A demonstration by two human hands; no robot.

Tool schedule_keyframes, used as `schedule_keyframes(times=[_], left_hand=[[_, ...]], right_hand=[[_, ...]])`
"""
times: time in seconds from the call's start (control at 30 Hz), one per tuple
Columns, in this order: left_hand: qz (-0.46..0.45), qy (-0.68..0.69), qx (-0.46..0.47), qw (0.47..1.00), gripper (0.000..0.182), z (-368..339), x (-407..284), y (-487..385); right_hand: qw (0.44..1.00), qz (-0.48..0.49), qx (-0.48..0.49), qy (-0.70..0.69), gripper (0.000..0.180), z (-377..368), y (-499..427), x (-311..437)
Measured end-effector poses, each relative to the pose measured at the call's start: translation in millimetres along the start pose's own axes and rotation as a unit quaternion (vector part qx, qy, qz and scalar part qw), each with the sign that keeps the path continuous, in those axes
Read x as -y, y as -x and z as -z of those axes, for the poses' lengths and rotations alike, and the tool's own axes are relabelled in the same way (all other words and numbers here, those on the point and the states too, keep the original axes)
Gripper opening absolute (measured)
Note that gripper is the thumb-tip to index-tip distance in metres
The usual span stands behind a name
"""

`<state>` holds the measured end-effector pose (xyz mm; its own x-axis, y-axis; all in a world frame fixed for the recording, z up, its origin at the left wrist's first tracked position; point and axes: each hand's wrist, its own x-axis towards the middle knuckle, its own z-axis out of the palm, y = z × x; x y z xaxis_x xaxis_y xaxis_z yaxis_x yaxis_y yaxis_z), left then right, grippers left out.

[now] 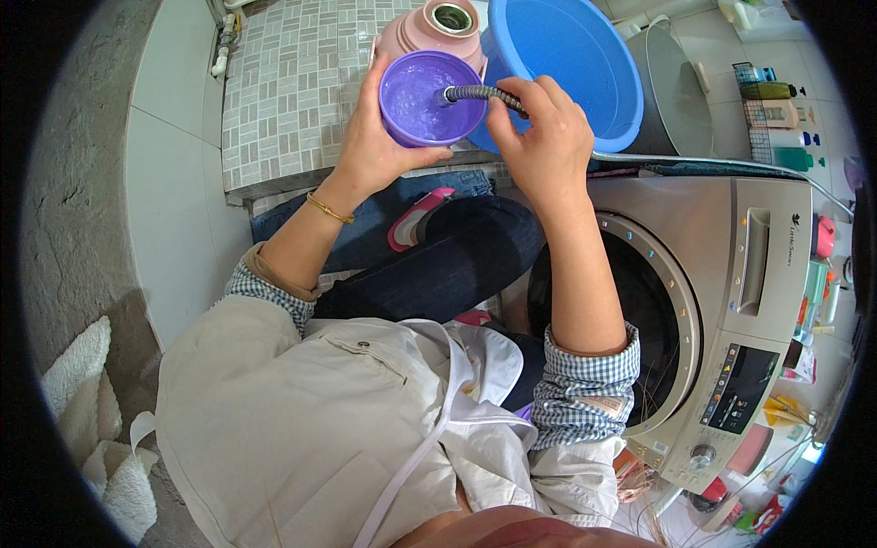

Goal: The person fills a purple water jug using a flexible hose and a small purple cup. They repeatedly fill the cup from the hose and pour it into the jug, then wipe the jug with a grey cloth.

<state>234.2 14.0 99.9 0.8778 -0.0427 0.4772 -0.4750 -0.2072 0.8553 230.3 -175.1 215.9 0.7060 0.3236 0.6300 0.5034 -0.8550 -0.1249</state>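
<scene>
My left hand (380, 147) is wrapped around the side of a purple plastic cup or small basin (404, 123), which holds churning water. Between the thumb and fingers of my right hand (545, 130) is a grey corrugated hose (483, 92), its end over the purple vessel with water running from it. Just beyond the vessel stands a pink thermos flask (404, 34), its mouth uncovered. A large blue plastic basin (569, 61) lies behind my right hand; I cannot tell whether it holds water.
A mosaic-tiled ledge (281, 103) bears the thermos flask and basin. A Little Swan front-loading washing machine (692, 198) stands close to my right forearm. Beyond the basin is a grey bin (675, 96). Bottles stand in a wire rack (757, 133). A white towel (103, 425) lies at far left.
</scene>
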Motion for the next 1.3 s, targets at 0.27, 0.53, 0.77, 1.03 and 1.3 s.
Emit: schedule_keyframes(times=[0.27,0.53,0.77,1.03,1.3], left_hand=[[-0.016,0.000,-0.003,1.000,0.127,-3,5,-1],[-0.003,0.056,-0.007,0.998,0.127,-3,-3,-1],[0.002,0.040,0.003,0.999,0.122,0,-5,-3],[-0.025,0.017,-0.031,0.999,0.116,3,5,-7],[-0.020,0.013,-0.064,0.998,0.113,6,0,-17]], right_hand=[[1.000,-0.011,0.013,0.004,0.013,1,0,2],[1.000,-0.006,0.015,0.007,0.013,2,-1,2],[1.000,-0.002,0.001,0.002,0.014,6,-8,-2],[1.000,0.007,0.002,-0.004,0.014,13,-19,0],[0.999,0.002,0.020,-0.031,0.013,10,-32,-2]])
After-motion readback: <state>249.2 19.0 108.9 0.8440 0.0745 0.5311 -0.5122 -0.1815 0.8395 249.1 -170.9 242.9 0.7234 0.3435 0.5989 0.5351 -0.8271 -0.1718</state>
